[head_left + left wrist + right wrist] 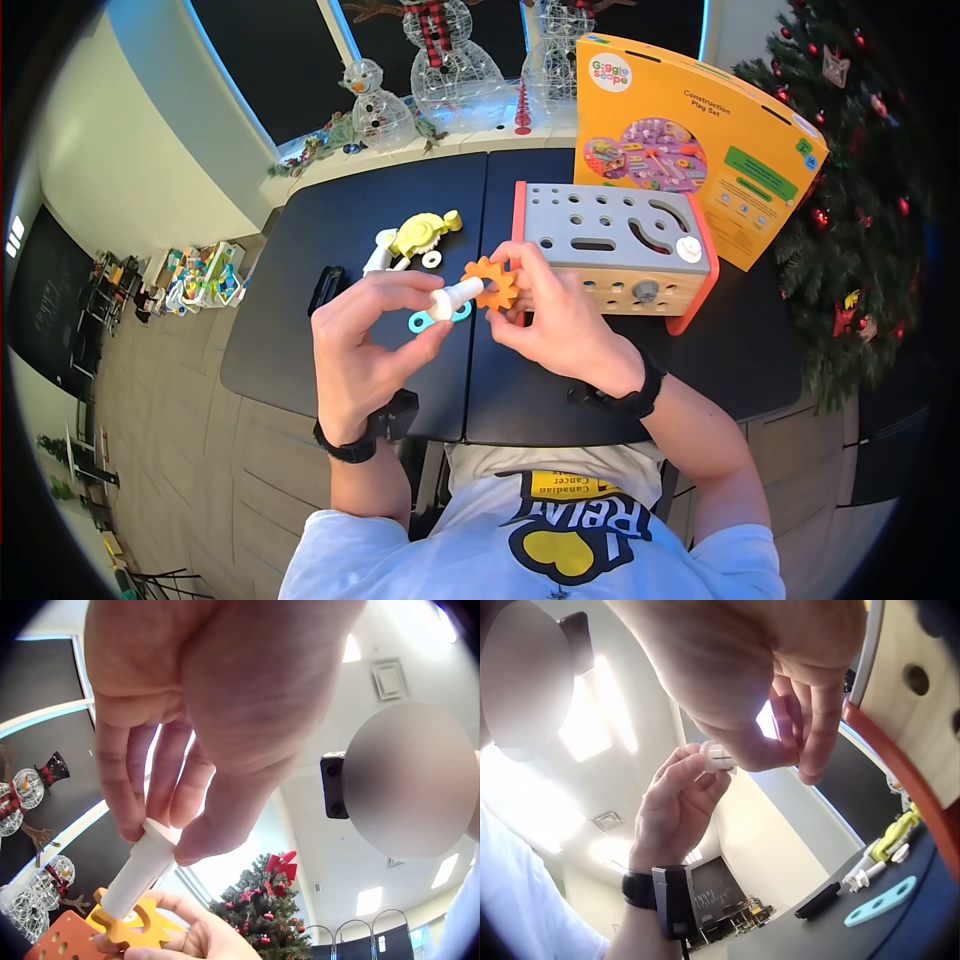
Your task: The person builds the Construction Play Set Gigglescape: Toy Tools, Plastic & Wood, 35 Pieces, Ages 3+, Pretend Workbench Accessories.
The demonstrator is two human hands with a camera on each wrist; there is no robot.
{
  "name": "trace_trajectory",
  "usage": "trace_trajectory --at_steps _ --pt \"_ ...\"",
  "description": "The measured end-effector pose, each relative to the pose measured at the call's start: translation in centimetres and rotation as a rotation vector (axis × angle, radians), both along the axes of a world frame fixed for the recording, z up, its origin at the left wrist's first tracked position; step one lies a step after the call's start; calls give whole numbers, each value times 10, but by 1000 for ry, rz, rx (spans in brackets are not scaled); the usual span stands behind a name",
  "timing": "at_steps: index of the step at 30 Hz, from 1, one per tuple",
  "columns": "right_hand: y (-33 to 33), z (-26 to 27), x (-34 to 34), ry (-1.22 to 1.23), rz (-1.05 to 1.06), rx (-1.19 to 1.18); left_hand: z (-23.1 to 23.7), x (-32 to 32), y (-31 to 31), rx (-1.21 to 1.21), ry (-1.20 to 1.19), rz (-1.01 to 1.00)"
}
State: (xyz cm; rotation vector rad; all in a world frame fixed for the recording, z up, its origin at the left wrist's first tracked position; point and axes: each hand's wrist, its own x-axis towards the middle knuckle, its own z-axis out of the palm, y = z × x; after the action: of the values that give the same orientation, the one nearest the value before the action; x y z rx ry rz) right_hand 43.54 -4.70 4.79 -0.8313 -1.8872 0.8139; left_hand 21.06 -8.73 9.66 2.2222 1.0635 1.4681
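Observation:
Between thumb and fingers, the left hand (365, 345) pinches a white peg (457, 297) by its wide head; the left wrist view shows the peg (139, 871) tilted, its far end at the orange gear (131, 922). The right hand (570, 325) pinches the orange gear (493, 284) at its edge. Whether peg and gear touch, I cannot tell. Below the hands a light blue strip with holes (419, 322) lies on the table, partly hidden by the peg and left hand in the head view; the right wrist view shows the whole strip (881, 901).
A grey-topped wooden box with red ends (620, 232) stands behind the right hand, a yellow carton (700, 130) behind it. At the back left of the black table (290, 300) lie a yellow-green toy piece (418, 236), a white ring (432, 260) and a black object (326, 290).

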Motion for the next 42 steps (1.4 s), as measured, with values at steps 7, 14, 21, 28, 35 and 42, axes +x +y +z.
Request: trace_trajectory --at_steps 7,14,21,28,35,42 --pt "-5 -5 6 95 -28 48 -5 19 3 95 88 -97" --pt "-21 -1 15 141 -9 40 -13 34 8 128 121 4" --pt "-27 -13 27 69 -20 193 -28 57 17 8 83 -1" --pt "-36 -40 67 -69 -83 125 -52 78 28 -136 168 -184" --pt "-40 -47 87 -93 -114 180 -58 92 36 -195 279 -215" --pt "-34 -41 96 -256 -204 288 -43 99 49 58 435 -142"
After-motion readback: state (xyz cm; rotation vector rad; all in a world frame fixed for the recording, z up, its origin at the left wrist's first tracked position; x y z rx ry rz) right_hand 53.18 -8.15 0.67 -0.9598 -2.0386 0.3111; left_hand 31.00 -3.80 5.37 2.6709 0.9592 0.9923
